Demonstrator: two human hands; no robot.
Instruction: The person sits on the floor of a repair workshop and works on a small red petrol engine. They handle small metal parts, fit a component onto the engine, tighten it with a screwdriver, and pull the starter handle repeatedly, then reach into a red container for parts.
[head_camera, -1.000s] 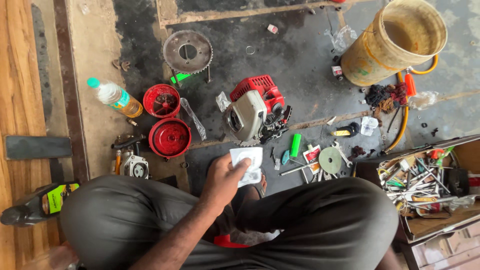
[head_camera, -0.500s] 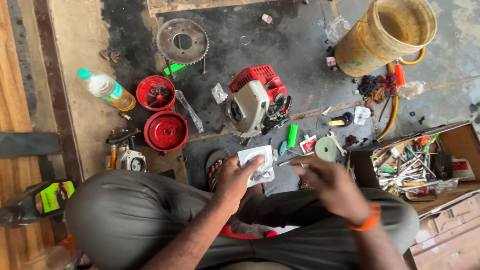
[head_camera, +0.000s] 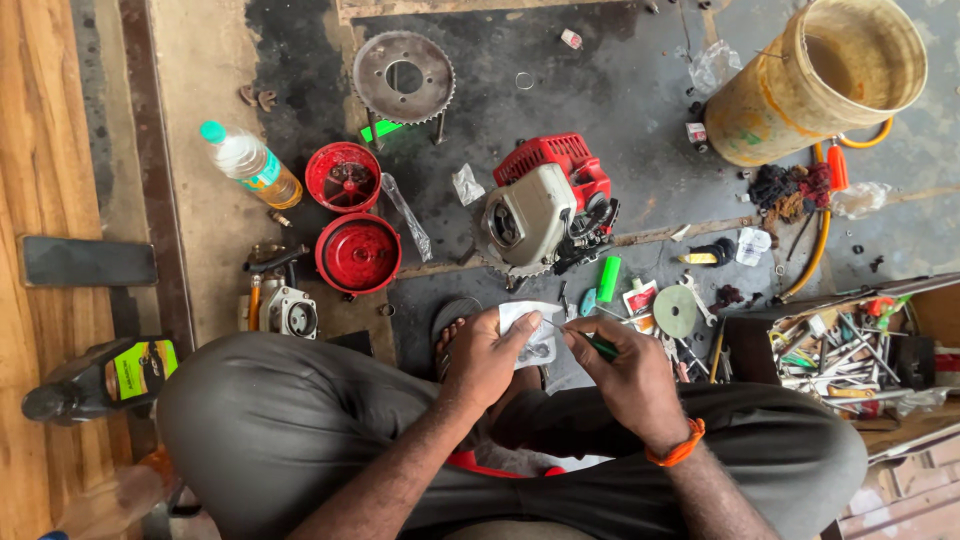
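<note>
I sit cross-legged on the floor. My left hand (head_camera: 487, 357) holds a small white flat piece (head_camera: 532, 335) with a dark spot on it, in front of my knees. My right hand (head_camera: 625, 375), with an orange band at the wrist, grips a thin green-handled tool (head_camera: 583, 338) whose tip touches the white piece. Just beyond my hands stands a small red and grey engine (head_camera: 545, 210).
Two red round covers (head_camera: 357, 250) and a toothed metal disc (head_camera: 403, 78) lie left of the engine, beside a plastic bottle (head_camera: 250, 164). A yellow bucket (head_camera: 820, 85) stands at the top right. An open box of tools (head_camera: 840, 350) is on the right.
My right hand came into view from the right, took up the green-handled tool and brought its tip onto the white piece. My left hand stayed on the piece.
</note>
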